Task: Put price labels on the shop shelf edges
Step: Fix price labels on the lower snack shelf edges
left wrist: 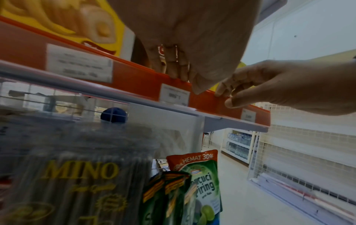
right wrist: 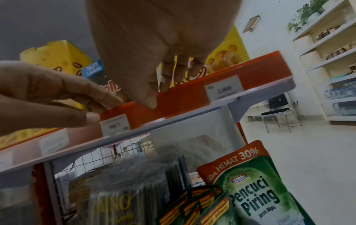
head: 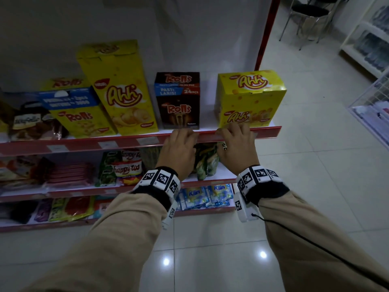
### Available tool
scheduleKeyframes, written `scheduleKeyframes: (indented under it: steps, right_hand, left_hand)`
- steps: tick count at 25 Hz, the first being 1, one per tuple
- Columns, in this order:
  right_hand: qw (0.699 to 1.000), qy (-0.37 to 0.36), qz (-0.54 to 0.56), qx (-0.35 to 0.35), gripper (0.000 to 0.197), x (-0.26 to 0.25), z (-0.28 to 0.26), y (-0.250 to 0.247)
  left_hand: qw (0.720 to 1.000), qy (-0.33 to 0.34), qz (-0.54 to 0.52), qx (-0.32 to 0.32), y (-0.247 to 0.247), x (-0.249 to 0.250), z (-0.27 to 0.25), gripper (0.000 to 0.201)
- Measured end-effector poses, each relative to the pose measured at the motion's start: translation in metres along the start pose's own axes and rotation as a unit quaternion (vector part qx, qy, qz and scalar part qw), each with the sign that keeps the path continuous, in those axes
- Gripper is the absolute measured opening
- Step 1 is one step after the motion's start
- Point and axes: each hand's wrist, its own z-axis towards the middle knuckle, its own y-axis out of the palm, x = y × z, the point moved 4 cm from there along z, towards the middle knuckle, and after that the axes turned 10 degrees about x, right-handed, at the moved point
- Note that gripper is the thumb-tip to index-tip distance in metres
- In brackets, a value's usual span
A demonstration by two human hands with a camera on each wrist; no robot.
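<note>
On the top shelf's red edge strip (head: pixel 84 142), both hands pinch its upper lip: left hand (head: pixel 179 148) above one price label (right wrist: pixel 115 124), right hand (head: pixel 237 144) beside it. Four boxes stand above.

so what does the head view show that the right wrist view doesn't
Only the head view: the box tops on the top shelf, the tall Ahh box whole, the lower shelves with the Klin sachets, and both wristbands.

Only the right wrist view: the shelf's underside, the label reading 2.000, and the Pencuci Piring pouch.

Both: the left hand and right hand with fingertips on the red shelf edge.
</note>
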Motion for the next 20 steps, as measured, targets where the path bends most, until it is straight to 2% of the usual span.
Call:
scheduleKeyframes:
  steps: [2,5,8,12,15,18,20]
  right_hand:
    - [1.0,-0.019,0.01,-0.012,0.037,-0.02,0.001,0.007]
    - [0.999,-0.036,0.014,-0.021,0.044,-0.039,0.0,0.013]
    - [0.999,-0.023,0.006,-0.026,0.046,-0.05,0.0,0.019]
    - [1.0,-0.018,0.02,0.002,0.039,-0.06,-0.002,0.024]
    - [0.996,-0.04,0.069,0.045,0.029,-0.064,0.0,0.023]
    - [0.991,-0.07,0.099,0.049,0.031,-0.074,0.002,0.026]
    - [0.992,-0.067,0.095,0.043,0.033,-0.078,0.003,0.028]
  left_hand:
    - [0.999,0.002,0.042,0.011,-0.008,-0.02,-0.011,0.048]
    - [0.995,0.004,0.099,-0.027,-0.008,-0.038,-0.023,0.062]
    - [0.993,0.005,0.115,-0.027,-0.007,-0.048,-0.03,0.068]
    - [0.994,0.019,0.101,-0.022,-0.005,-0.051,-0.035,0.065]
    - [0.997,0.021,0.075,0.01,-0.008,-0.051,-0.033,0.06]
    - [0.998,0.022,0.042,0.045,-0.011,-0.052,-0.03,0.054]
    - [0.999,0.003,0.019,0.039,-0.01,-0.053,-0.027,0.052]
